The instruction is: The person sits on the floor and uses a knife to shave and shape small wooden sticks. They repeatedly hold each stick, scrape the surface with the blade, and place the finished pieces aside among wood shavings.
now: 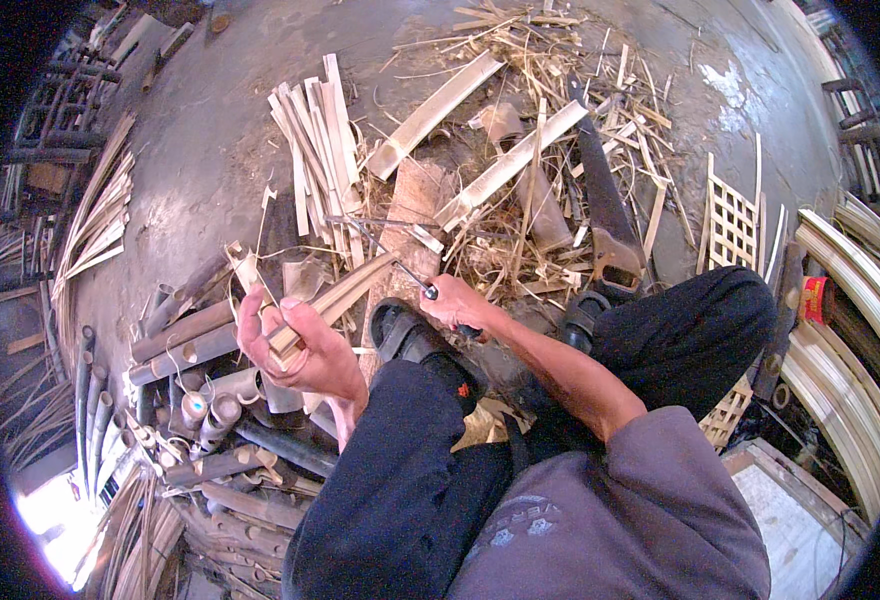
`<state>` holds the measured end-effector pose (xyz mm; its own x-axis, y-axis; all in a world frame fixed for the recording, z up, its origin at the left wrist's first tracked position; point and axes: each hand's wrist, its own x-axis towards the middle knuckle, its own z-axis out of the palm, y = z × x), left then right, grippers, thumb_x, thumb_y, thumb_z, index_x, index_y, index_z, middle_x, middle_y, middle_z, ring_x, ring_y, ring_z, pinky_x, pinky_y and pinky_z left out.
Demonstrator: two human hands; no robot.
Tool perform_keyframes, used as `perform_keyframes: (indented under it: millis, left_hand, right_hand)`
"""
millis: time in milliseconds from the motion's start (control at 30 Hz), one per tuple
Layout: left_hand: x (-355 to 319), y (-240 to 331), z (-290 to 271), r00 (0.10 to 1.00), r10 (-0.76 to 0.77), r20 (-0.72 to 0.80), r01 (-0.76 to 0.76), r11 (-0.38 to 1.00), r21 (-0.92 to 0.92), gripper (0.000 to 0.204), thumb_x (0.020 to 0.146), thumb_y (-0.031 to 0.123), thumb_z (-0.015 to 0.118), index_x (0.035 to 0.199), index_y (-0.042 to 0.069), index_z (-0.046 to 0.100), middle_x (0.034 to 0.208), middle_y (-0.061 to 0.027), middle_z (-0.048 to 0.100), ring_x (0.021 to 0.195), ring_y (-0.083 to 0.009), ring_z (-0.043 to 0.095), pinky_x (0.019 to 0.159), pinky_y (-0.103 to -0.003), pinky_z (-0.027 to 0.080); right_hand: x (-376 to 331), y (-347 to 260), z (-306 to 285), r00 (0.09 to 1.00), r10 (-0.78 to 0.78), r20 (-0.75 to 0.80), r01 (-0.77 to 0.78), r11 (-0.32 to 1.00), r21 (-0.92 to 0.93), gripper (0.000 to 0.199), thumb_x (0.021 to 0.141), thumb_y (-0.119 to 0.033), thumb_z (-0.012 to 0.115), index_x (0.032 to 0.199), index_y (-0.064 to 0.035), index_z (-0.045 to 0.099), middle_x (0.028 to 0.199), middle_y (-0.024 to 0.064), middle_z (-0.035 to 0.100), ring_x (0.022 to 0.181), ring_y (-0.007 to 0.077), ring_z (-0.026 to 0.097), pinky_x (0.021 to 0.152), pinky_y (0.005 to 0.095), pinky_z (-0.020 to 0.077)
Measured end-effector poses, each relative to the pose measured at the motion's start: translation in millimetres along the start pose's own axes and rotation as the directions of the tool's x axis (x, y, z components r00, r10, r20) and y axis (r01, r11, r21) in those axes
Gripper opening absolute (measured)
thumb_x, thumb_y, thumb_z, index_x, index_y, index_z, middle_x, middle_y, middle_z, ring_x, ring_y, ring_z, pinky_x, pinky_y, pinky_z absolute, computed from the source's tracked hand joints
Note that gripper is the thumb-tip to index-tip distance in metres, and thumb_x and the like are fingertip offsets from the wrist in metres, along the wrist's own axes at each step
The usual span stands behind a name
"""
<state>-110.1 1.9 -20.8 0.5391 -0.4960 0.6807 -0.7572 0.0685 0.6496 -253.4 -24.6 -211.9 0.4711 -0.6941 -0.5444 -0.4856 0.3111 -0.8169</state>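
My left hand point(312, 352) is closed around a split bamboo strip point(345, 292), which slants up and to the right toward my right hand. A thin curled shaving point(248, 268) stands up by the fingers of that hand. My right hand point(457, 303) grips a knife-like tool point(430, 291) by its dark handle. Its narrow metal part reaches up and left to the far end of the strip; how far the blade runs is hard to make out. Beneath them a flat wooden board point(420, 192) lies on the floor beside my dark shoe point(400, 328).
A handsaw point(600, 175) lies right of the board among shavings point(520, 40) and bamboo pieces. Pale strips point(320, 150) are heaped beyond my left hand. Bamboo tubes point(195, 335) pile up at left. A woven lattice point(730, 222) and bundled strips point(845, 380) stand at right.
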Motion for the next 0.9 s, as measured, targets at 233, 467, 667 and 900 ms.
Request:
perform_keyframes:
  millis: [233,467,667,900]
  left_hand:
    - [6,13,15,0.998,-0.026,0.062,0.033,0.993,-0.116,0.018,0.085,0.002,0.056,0.102,-0.003,0.053,0.122,-0.0151,0.054,0.085,-0.0183,0.055,0.066,-0.029,0.047]
    - [31,26,71,0.945,-0.155,0.287,0.244,0.92,-0.307,0.006,0.081,-0.001,0.062,0.087,0.0,0.061,0.1,-0.0071,0.06,0.055,-0.0029,0.043,0.05,-0.019,0.036]
    - [37,11,109,0.94,0.006,0.341,0.159,0.877,-0.454,0.015,0.09,0.004,0.052,0.101,0.004,0.063,0.064,0.0037,0.047,0.053,-0.0027,0.038,0.048,-0.02,0.031]
    - [40,5,128,0.965,0.1,0.241,-0.015,0.944,-0.33,0.018,0.094,0.006,0.046,0.103,0.005,0.061,0.057,0.005,0.038,0.05,-0.0032,0.033,0.045,-0.023,0.026]
  right_hand:
    - [-32,-1,16,0.974,-0.188,-0.131,0.162,0.969,-0.184,0.027,0.076,-0.024,0.06,0.086,0.0014,0.061,0.078,0.0288,0.062,0.079,0.0462,0.061,0.075,0.0516,0.0482]
    - [-18,8,8,0.988,-0.099,-0.12,0.095,0.995,-0.038,0.022,0.078,-0.022,0.059,0.084,-0.0011,0.06,0.066,0.0157,0.061,0.064,0.0261,0.062,0.062,0.0409,0.0473]
    - [-4,19,-6,0.998,0.044,0.033,-0.042,0.996,-0.076,0.028,0.078,-0.028,0.058,0.08,0.0,0.062,0.069,0.0195,0.064,0.064,0.0342,0.063,0.062,0.0442,0.0499]
    - [1,27,-26,0.962,-0.221,-0.159,0.086,0.801,-0.593,0.029,0.079,-0.025,0.059,0.093,0.0004,0.06,0.084,0.025,0.065,0.083,0.0427,0.064,0.074,0.0516,0.0517]
